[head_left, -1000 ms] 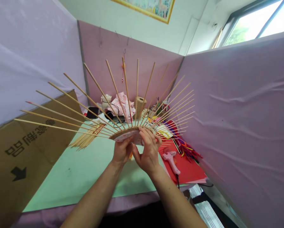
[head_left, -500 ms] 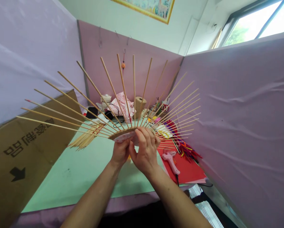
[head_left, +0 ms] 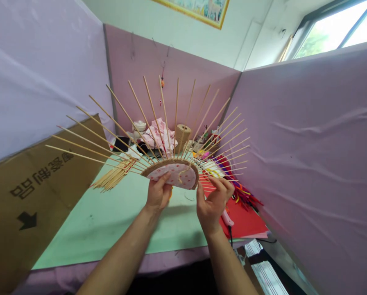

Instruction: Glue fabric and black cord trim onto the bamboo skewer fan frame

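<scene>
red-dotted pale fabric half-disc (head_left: 176, 174), fanned with thin wooden sticks (head_left: 176, 107), is pinched by the left hand (head_left: 158, 193) above the mint-green tabletop (head_left: 109, 225); right hand (head_left: 213, 204), fingers parted, hangs over the tabletop's right part.

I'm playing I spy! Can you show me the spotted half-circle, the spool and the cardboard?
Spotted half-circle (head_left: 171, 169): head view, on its dotted face.
Spool (head_left: 180, 137): head view, on its brown side.
Cardboard (head_left: 50, 200): head view, on its unprinted brown surface.

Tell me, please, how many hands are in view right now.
2: the left hand grips the spotted half-disc by its lower edge; the right hand is at its right end, thumb and fingers apart. No hidden ones are apparent.
</scene>
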Demonstrator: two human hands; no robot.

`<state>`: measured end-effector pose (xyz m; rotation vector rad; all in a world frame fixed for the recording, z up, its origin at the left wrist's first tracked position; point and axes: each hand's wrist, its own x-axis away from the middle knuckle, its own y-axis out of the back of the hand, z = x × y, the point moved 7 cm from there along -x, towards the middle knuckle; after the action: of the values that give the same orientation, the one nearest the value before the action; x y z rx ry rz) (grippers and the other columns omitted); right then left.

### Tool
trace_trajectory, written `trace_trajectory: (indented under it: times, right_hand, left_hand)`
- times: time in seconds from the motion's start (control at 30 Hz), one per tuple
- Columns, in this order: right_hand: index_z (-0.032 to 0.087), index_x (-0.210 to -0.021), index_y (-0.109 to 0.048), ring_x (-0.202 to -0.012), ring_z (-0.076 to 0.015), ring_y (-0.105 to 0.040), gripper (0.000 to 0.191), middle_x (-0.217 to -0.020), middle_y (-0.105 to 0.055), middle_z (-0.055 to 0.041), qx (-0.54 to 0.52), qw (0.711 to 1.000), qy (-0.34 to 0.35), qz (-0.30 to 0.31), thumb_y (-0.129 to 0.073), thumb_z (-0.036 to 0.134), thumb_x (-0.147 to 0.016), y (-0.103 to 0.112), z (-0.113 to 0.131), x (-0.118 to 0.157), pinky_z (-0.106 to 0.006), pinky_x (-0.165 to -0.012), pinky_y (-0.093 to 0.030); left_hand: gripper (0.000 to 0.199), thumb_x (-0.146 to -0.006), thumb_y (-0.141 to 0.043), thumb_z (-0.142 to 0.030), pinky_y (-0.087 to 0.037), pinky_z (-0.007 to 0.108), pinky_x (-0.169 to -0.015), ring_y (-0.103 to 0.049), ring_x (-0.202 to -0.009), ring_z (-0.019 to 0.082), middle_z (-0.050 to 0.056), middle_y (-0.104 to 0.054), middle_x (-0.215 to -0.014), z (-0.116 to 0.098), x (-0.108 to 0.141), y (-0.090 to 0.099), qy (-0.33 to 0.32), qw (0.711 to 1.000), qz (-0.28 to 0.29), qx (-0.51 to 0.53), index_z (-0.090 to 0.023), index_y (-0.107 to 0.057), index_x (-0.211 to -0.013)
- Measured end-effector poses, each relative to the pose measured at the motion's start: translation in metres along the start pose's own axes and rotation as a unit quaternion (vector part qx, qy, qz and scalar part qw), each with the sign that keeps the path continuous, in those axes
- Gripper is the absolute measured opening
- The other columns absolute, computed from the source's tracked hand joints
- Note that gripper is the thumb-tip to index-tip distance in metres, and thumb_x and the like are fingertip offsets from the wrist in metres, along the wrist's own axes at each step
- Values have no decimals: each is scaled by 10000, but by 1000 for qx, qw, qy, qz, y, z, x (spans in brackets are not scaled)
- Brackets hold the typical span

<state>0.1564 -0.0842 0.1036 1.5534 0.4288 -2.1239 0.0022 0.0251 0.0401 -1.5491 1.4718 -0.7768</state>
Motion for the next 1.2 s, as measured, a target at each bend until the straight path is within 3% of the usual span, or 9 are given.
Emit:
trace_trajectory:
  times: [0.07, 0.17, 0.27, 0.73, 0.97, 1.1, 1.2]
  right_hand:
    - [216, -1116, -577, -1000, -216, -532, 251, -1000, -541, -71, 21, 999, 24, 43, -600, 156, -873, -3, 4, -7, -410, -876, -467]
    - [243, -1133, -606, -1036, -229, -515, 249, -1082, -597, -72, 55, 982, 90, 157, -606, 208, -887, -17, 20, -16, -419, -924, -411]
    - [255, -1224, -591, -1119, -264, -468, 348, -1208, -590, -76, 91, 970, 105, 197, -621, 318, -883, -26, 29, -23, -447, -972, -346]
    - [270, -1237, -611, -1137, -286, -442, 365, -1239, -477, -102, 137, 965, 89, 207, -593, 354, -882, -41, 23, -22, -453, -960, -349]
    - [252, -1205, -597, -1139, -269, -451, 326, -1234, -466, -97, 60, 972, 40, 222, -571, 346, -893, -40, 16, -24, -462, -980, -384]
    - [237, -1336, -482, -1177, -260, -439, 461, -1248, -413, -112, -12, 987, 25, 157, -557, 344, -895, -30, 13, -22, -442, -972, -421]
    - [256, -1297, -520, -1151, -268, -444, 422, -1223, -418, -105, 27, 986, 59, 152, -572, 349, -888, -30, 18, -17, -454, -967, -399]
  left_hand:
    - [358, -581, -813, -107, -479, 347, -930, -665, -908, 162, 1, -737, -924, 1, 0, 0, 3, 1000, 7, -3, -201, -698, -907]
    - [307, -621, -797, -124, -481, 331, -918, -663, -897, 158, 6, -733, -923, 4, 0, -1, 12, 999, 29, -10, -193, -701, -904]
    - [289, -647, -782, -139, -474, 336, -931, -663, -921, 167, 14, -732, -955, 4, 0, -2, 16, 999, 42, -18, -194, -704, -920]
    - [302, -649, -784, -151, -487, 330, -914, -669, -933, 185, 35, -739, -971, 7, 3, -4, 37, 997, 64, -26, -196, -721, -941]
    - [322, -619, -810, -163, -502, 338, -892, -674, -903, 192, 37, -743, -948, 9, 5, -7, 47, 995, 82, -30, -196, -730, -929]
    - [319, -621, -808, -145, -491, 315, -899, -668, -901, 168, 18, -742, -945, 10, 5, -5, 42, 997, 59, -16, -199, -726, -925]
    - [311, -628, -804, -148, -490, 321, -899, -671, -895, 172, 20, -742, -938, 11, 5, -4, 47, 997, 58, -21, -193, -724, -925]
